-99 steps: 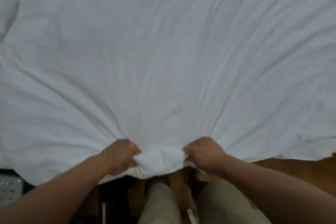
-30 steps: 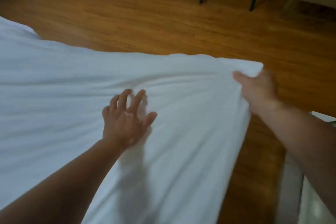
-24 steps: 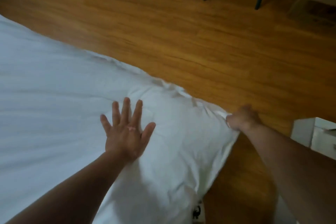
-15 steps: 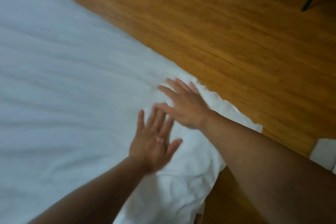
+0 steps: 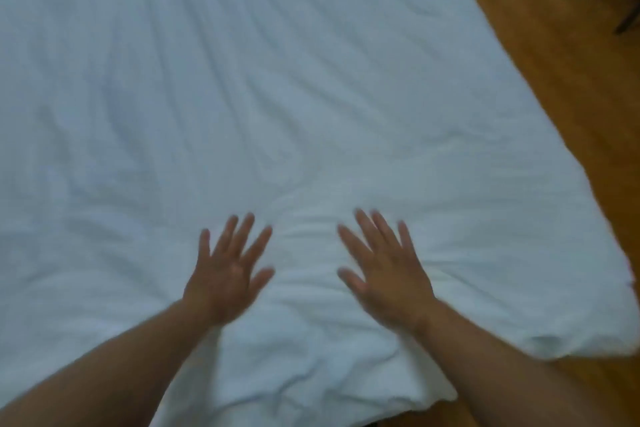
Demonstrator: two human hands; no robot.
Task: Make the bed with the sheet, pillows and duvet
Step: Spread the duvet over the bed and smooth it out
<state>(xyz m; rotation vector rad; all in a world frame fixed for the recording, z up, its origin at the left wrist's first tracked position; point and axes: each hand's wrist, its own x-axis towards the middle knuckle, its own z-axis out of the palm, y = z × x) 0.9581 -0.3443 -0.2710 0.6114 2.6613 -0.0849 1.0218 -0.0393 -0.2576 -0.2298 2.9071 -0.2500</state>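
Duvet [image 5: 311, 80] spread out, creased throughout. Left hand [image 5: 227, 279] and right hand [image 5: 384, 274] flat on it, fingers splayed, gripping nothing. Smoothing judged unfinished; pillows not in view.

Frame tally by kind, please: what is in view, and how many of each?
Hands: 2 (left hand, right hand, fingers spread)
Bedding, white: 1
Floor, wood: 1
Dark legs, top right: too blurred to count
Total: 4 counted

Left hand [image 5: 225, 274] beside right hand [image 5: 388, 276], seemingly on the duvet [image 5: 277, 80]; floor [image 5: 571, 87] to its right.
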